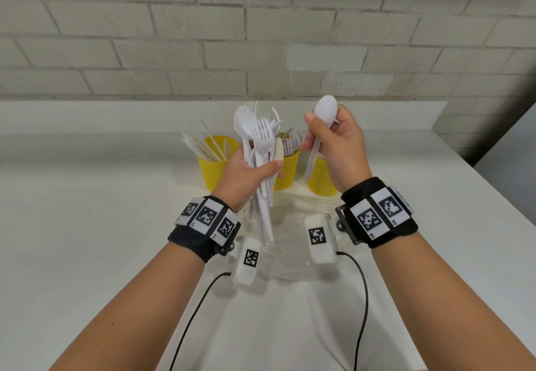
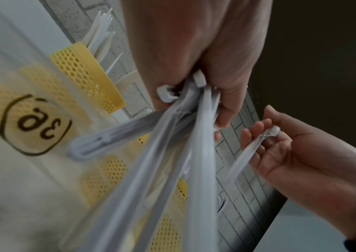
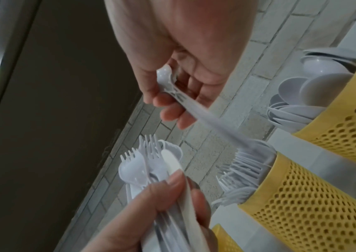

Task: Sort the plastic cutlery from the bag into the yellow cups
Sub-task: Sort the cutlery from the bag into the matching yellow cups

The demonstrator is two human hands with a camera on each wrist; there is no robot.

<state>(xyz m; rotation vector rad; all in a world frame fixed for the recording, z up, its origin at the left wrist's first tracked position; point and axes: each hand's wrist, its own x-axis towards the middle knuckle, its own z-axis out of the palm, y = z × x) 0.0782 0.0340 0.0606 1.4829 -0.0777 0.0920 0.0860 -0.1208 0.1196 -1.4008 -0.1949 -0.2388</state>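
Left hand [image 1: 246, 171] grips a mixed cutlery bundle [image 1: 259, 141]; right hand [image 1: 333, 141] pinches one spoon [image 1: 324, 111] above the spoon cup [image 1: 320, 180]. Loosened grip could spill the bundle; misaiming could drop the spoon among forks.

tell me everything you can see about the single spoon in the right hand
The spoon is white, slightly translucent plastic with an oval bowl and a thin ribbed handle. The right hand pinches it near the neck, bowl up, handle slanting down toward the yellow cups. It touches only that hand and is apart from the bundle in the left hand.
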